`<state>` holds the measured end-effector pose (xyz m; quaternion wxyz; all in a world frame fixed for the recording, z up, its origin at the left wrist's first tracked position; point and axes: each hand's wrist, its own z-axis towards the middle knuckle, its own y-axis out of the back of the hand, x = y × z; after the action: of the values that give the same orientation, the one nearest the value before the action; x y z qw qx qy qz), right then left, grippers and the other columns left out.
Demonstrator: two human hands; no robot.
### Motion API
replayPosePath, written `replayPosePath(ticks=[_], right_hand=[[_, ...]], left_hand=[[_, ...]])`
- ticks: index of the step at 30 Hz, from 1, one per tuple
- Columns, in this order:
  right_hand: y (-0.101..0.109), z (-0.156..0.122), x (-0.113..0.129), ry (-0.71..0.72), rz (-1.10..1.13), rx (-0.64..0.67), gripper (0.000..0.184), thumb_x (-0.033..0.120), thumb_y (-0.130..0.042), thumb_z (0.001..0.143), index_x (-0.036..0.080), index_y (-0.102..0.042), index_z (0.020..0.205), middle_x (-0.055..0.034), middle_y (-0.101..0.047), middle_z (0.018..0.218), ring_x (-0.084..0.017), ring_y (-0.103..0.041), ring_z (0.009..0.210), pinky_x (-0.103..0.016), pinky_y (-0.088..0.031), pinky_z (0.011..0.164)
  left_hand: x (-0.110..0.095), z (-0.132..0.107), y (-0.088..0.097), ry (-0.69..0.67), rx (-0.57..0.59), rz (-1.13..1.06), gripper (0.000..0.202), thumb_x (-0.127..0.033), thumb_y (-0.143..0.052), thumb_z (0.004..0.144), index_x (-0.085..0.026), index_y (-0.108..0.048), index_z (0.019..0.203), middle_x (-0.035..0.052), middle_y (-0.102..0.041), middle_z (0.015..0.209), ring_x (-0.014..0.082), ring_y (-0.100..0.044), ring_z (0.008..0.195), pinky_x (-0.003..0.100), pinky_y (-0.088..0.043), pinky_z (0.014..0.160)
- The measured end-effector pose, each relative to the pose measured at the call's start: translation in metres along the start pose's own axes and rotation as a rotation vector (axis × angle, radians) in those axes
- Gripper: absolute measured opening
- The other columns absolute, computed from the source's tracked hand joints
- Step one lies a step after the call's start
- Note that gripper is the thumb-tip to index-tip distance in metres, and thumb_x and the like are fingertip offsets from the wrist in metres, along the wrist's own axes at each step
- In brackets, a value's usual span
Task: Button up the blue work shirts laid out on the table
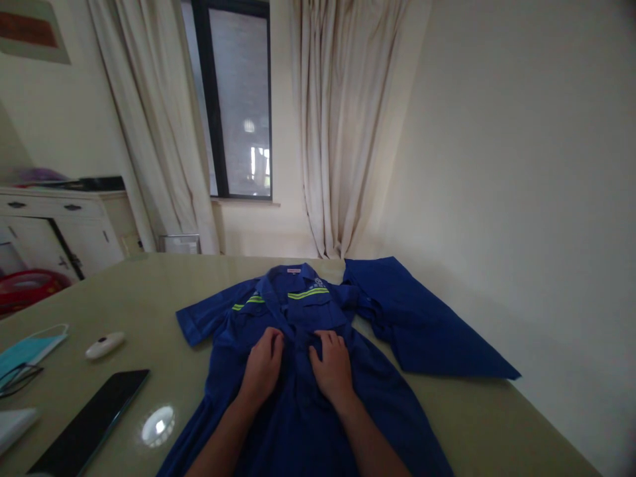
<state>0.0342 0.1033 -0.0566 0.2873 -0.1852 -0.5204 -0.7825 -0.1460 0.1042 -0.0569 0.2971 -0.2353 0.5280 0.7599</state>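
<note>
A blue short-sleeved work shirt [298, 411] with yellow-green reflective stripes across the chest lies front up on the table, its collar at the far end. My left hand [263, 364] is on the left side of its front, fingers bent together on the cloth near the middle opening. Across the opening, my right hand [334, 368] rests on the other front panel below the chest pocket, thumb apart from the bent fingers. The fingertips of both hands are partly hidden. Next to the shirt's right sleeve lies another folded blue garment [427, 324], touching it.
On the left side of the pale greenish table [149, 298] lie a black phone [94, 421], a small white oval device [105, 345], a blue face mask [30, 351] and a white object [14, 424] cut by the frame edge. A wall [521, 199] borders the right.
</note>
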Motion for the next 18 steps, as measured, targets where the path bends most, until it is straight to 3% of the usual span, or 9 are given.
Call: replayPosePath(ticks=[3, 5, 8, 13, 18], right_hand=[[0.001, -0.006, -0.002, 0.021, -0.230, 0.054, 0.035, 0.023, -0.052, 0.092, 0.022, -0.067, 0.124, -0.0116, -0.066, 0.125, -0.030, -0.057, 0.113, -0.042, -0.045, 0.094], [0.001, -0.012, -0.002, 0.039, -0.298, 0.058, 0.037, 0.023, -0.049, 0.094, 0.024, -0.065, 0.128, -0.0116, -0.064, 0.129, -0.030, -0.057, 0.116, -0.042, -0.044, 0.094], [0.004, -0.024, -0.004, 0.038, -0.335, 0.065, 0.040, 0.023, -0.046, 0.096, 0.024, -0.063, 0.133, -0.0128, -0.062, 0.135, -0.032, -0.055, 0.122, -0.045, -0.042, 0.098], [0.016, -0.053, -0.012, 0.071, -0.319, 0.103, 0.044, 0.030, -0.046, 0.097, 0.028, -0.060, 0.139, -0.0111, -0.058, 0.144, -0.034, -0.052, 0.130, -0.049, -0.038, 0.105], [0.023, -0.079, -0.017, 0.100, -0.294, 0.108, 0.046, 0.032, -0.049, 0.095, 0.033, -0.058, 0.141, -0.0067, -0.056, 0.147, -0.032, -0.053, 0.132, -0.047, -0.036, 0.108]], left_hand=[[0.012, -0.003, -0.002, -0.017, -0.136, 0.314, 0.033, -0.021, -0.039, 0.095, -0.014, -0.062, 0.118, 0.0169, -0.067, 0.125, 0.0300, -0.061, 0.118, 0.045, -0.046, 0.101], [0.017, -0.007, -0.004, -0.066, -0.098, 0.442, 0.041, -0.023, -0.042, 0.095, -0.013, -0.059, 0.131, 0.0180, -0.059, 0.141, 0.0327, -0.052, 0.132, 0.053, -0.037, 0.112], [0.020, -0.017, -0.003, -0.111, 0.006, 0.526, 0.046, -0.030, -0.040, 0.098, -0.019, -0.056, 0.141, 0.0141, -0.054, 0.149, 0.0327, -0.047, 0.138, 0.055, -0.031, 0.117], [0.010, -0.036, 0.013, -0.121, 0.108, 0.600, 0.048, -0.028, -0.041, 0.097, -0.019, -0.058, 0.141, 0.0146, -0.055, 0.148, 0.0329, -0.051, 0.133, 0.052, -0.039, 0.110], [-0.016, -0.028, 0.029, -0.040, 0.188, 0.696, 0.039, -0.023, -0.042, 0.094, -0.022, -0.066, 0.126, 0.0155, -0.064, 0.129, 0.0374, -0.058, 0.113, 0.053, -0.049, 0.084]])
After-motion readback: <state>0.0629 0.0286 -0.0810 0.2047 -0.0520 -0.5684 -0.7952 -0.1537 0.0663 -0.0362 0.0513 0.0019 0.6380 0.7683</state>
